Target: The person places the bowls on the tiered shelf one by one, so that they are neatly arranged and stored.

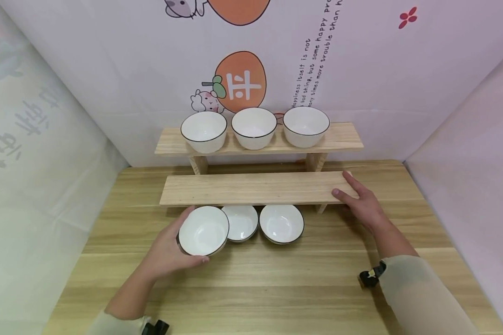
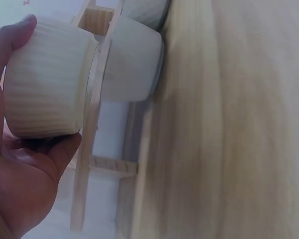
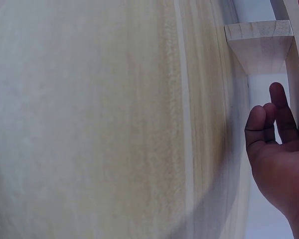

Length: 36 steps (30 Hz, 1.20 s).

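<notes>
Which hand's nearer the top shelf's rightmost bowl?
Right. The right hand grips the lower shelf, below and right of the rightmost bowl; the left hand, holding another bowl, is farther off, lower left.

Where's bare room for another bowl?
Free: lower shelf, left of the right hand; table, near side of the two low bowls. Crowded: middle of the upper shelf, three bowls; by the lower shelf's front edge, low bowls, left hand, held bowl.

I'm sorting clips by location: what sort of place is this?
Probably a staged tabletop booth: pale, partly printed sheeting rises round a wood-grain table on three sides, and a two-tier wooden rack holds white bowls.
</notes>
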Motion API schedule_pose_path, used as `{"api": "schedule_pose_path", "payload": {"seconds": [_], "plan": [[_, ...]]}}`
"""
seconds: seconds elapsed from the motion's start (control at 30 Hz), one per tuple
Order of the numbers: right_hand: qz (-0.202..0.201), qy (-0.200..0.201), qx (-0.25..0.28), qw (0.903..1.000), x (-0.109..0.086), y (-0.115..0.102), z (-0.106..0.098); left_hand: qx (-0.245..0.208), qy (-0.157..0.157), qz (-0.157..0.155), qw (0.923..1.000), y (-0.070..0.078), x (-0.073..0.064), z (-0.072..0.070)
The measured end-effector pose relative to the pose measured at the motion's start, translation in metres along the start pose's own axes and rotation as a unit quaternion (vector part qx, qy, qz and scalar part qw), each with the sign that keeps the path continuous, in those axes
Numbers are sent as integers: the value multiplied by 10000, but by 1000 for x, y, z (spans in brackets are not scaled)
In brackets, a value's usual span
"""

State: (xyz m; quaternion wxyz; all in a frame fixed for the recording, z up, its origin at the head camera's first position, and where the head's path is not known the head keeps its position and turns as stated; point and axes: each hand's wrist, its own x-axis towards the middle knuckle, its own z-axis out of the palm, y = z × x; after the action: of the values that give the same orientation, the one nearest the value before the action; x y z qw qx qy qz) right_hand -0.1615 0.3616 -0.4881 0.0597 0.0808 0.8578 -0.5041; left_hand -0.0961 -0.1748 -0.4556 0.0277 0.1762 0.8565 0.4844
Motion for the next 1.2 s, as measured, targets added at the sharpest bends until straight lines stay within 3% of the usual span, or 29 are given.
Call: {"api": "schedule_pose_path", "payload": {"seconds": [0.53,1.0,1.2], "plan": [[-96,-15,38,9999,-1,-1,1,73,30,-164,9998,32,35,17],[-101,46,20,9999,1,3,1,-394,68,-64,9992,49,61,37],[-148,81,-4,9999,1,6,0,-414,87,-231,9988,56,71,49]]}}
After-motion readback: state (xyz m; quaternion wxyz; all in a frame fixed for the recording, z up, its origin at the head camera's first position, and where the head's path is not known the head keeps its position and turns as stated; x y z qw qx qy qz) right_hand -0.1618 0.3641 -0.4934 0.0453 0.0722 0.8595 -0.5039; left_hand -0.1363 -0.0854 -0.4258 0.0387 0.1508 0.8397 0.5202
